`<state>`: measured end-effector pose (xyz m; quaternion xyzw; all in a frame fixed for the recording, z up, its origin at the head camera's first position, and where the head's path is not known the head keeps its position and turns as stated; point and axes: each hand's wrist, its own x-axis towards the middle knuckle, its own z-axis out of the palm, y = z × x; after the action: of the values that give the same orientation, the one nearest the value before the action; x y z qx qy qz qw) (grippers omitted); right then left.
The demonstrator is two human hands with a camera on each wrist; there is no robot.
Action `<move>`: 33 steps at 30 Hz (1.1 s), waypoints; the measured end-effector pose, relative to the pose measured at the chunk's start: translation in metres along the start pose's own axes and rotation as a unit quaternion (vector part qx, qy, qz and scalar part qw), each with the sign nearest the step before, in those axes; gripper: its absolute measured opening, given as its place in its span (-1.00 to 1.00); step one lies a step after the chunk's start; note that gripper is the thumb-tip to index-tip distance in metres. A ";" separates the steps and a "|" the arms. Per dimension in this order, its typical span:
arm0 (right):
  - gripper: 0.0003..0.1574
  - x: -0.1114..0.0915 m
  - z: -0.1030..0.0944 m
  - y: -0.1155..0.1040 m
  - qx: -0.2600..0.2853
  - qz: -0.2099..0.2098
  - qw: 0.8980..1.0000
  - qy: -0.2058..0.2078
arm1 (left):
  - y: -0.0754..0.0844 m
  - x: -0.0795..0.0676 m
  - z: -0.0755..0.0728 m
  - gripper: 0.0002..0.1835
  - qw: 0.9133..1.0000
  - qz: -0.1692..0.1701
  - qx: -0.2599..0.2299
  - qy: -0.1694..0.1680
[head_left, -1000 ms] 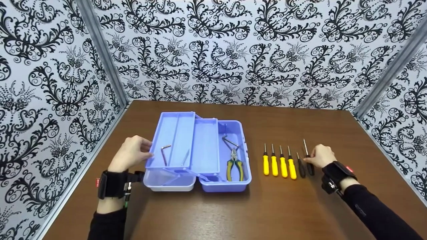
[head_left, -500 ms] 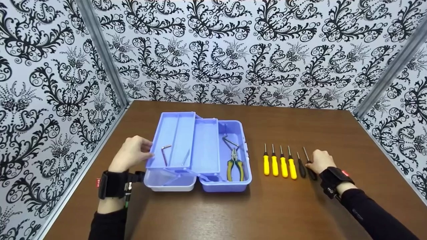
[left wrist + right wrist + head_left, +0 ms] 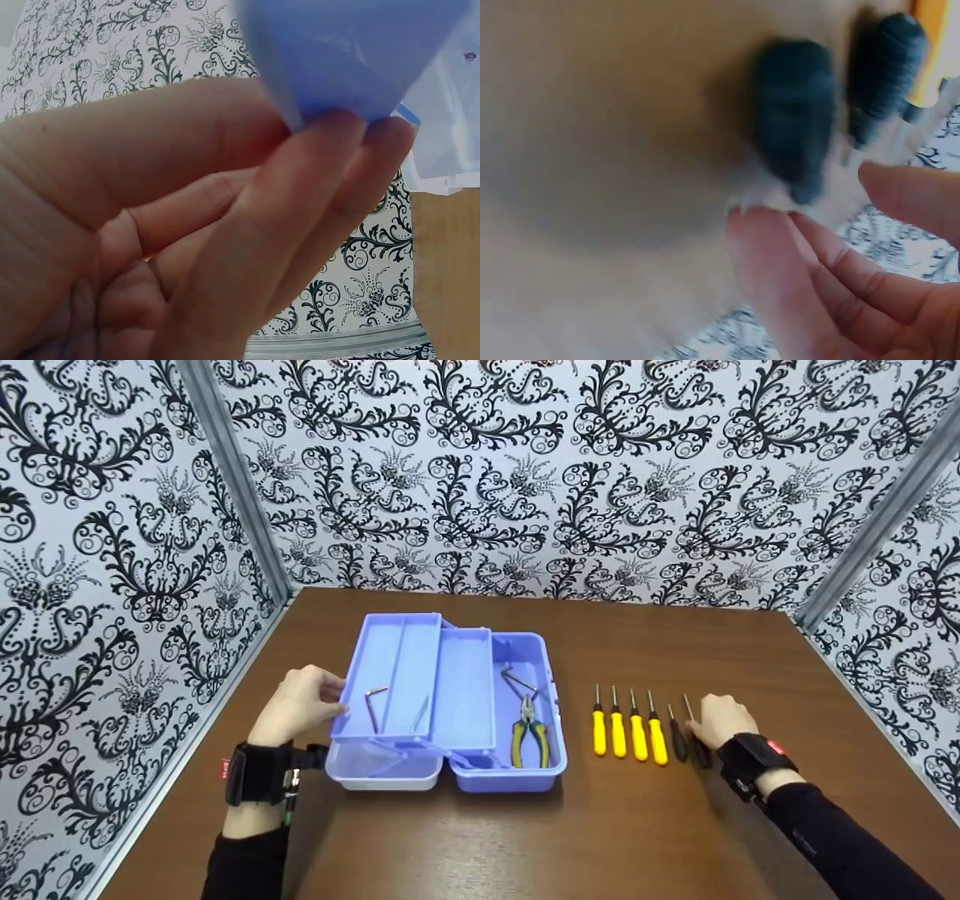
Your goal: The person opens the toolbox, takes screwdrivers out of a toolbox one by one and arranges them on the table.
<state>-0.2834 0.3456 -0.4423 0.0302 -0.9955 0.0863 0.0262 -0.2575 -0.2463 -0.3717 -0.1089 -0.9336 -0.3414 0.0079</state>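
Observation:
My left hand pinches the left edge of the upper tray of a blue-purple toolbox; the left wrist view shows thumb and fingers on its corner. The tray holds a reddish hex key and a slim pale piece. At the right, my right hand is over a black screwdriver lying on the table. Seen from the right wrist, thumb and fingers stand apart on either side of that black screwdriver. Beside it lies a smaller black screwdriver.
Several yellow-handled screwdrivers lie in a row left of the black ones. Pliers and a grey hex key rest in the toolbox's deep right compartment. The pale lid spreads under the trays. Patterned walls enclose the brown table.
The black screwdriver under my right hand has shifted slightly toward me, and the right hand's fingers have loosened from it. My left hand stays at the tray edge.

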 end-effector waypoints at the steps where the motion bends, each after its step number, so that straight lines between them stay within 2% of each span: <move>1: -0.60 0.000 -0.003 -0.005 0.000 -0.001 1.000 0.012 | 0.000 0.000 0.000 -0.61 1.000 0.000 -0.001 -0.001; 5: -0.54 0.004 -0.016 -0.031 0.020 -0.010 0.998 0.066 | 0.000 -0.001 0.001 -0.61 1.000 -0.003 -0.002 -0.001; 9: -0.50 0.008 -0.024 -0.058 0.075 -0.026 0.993 0.084 | 0.000 -0.001 0.001 -0.61 1.000 -0.008 -0.001 -0.003; 15: -0.47 0.012 -0.017 -0.097 0.171 -0.057 0.982 0.049 | 0.000 0.000 0.001 -0.62 1.000 -0.009 0.001 -0.001; 22: -0.57 0.012 0.007 -0.136 0.228 -0.106 0.968 0.014 | -0.001 0.002 0.004 -0.65 1.000 0.014 0.009 0.012; 28: -0.54 0.009 0.025 -0.156 0.285 -0.114 0.951 -0.027 | -0.003 0.003 0.004 -0.63 1.000 0.011 0.009 0.016; 30: -0.53 0.008 0.027 -0.160 0.311 -0.107 0.943 -0.042 | -0.005 0.004 0.003 -0.63 1.000 0.006 0.007 0.014; 33: -0.51 0.007 0.028 -0.163 0.361 -0.101 0.924 -0.075 | -0.008 0.004 0.001 -0.61 1.000 -0.008 0.003 0.005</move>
<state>-0.2816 0.1804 -0.4416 0.1446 -0.8875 0.4343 -0.0529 -0.2628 -0.2505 -0.3770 -0.1000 -0.9353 -0.3392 0.0103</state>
